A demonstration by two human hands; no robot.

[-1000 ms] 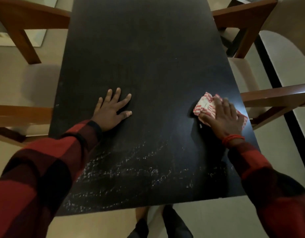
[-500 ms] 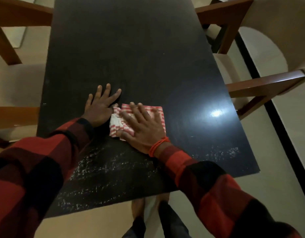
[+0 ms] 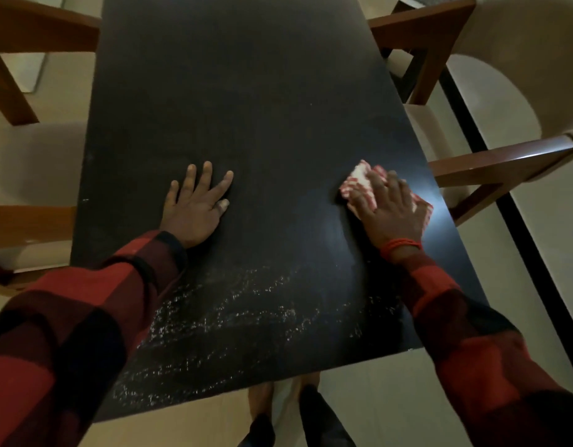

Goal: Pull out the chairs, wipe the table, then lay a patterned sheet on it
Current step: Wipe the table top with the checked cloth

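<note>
A long black table (image 3: 246,91) stretches away from me. My right hand (image 3: 388,208) presses a folded red-and-white checked cloth (image 3: 359,183) flat onto the table near its right edge. My left hand (image 3: 196,204) lies flat on the tabletop with its fingers spread and nothing under it. Whitish streaks (image 3: 230,317) mark the near end of the table, between my two sleeves. No patterned sheet is in view.
A wooden chair with a pale seat (image 3: 491,162) stands off the table's right side. Another wooden chair (image 3: 27,175) stands off the left side. My feet (image 3: 278,414) are on the pale floor at the table's near edge. A dark floor strip (image 3: 520,237) runs along the right.
My right hand slid the cloth from the right edge to the middle beside my left hand, then back to the right edge. My left hand stayed flat in place.
</note>
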